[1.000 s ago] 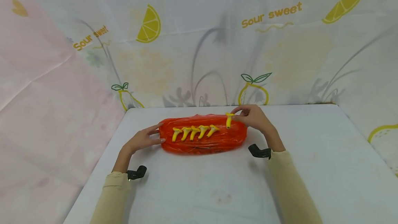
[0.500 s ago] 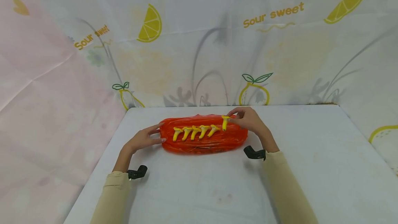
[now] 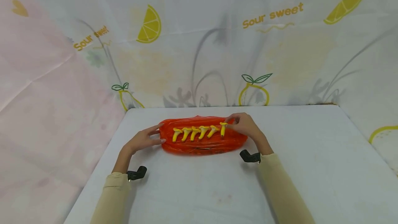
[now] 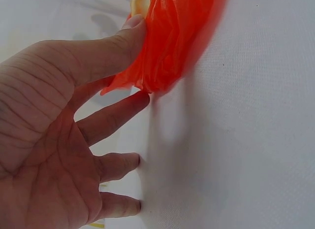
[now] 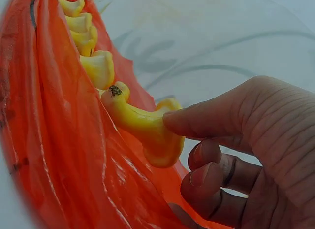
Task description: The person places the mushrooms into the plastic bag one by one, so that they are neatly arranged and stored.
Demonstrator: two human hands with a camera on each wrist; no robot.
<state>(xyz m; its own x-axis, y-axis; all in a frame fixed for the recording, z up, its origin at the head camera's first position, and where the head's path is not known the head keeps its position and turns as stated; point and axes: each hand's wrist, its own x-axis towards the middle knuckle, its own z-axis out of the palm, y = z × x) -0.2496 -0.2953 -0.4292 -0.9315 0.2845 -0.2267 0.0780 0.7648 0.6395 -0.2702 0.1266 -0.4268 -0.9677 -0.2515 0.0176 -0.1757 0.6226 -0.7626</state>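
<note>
A red plastic bag (image 3: 202, 148), wrapped into a long bundle, lies on the white table. My left hand (image 3: 140, 141) holds its left end, thumb on the near side and index finger on the far side; in the left wrist view the other fingers are spread below. With thumb and fingers, my right hand (image 3: 245, 126) pinches the wide cap end of a yellow chanterelle mushroom (image 5: 142, 123) over the bag's right half. Its dark-specked stem end points away from the hand. Several similar yellow mushrooms (image 3: 194, 133) lie in a row on the bag, left of the held one.
The white table (image 3: 199, 189) stretches in front of the bag and to both sides. A printed lemon-pattern cloth (image 3: 199, 61) hangs behind its far edge. Small black cameras (image 3: 249, 156) are strapped to both wrists.
My right hand has moved left and toward me, bringing the pinched mushroom down beside the right end of the row. The left hand and the row have stayed put.
</note>
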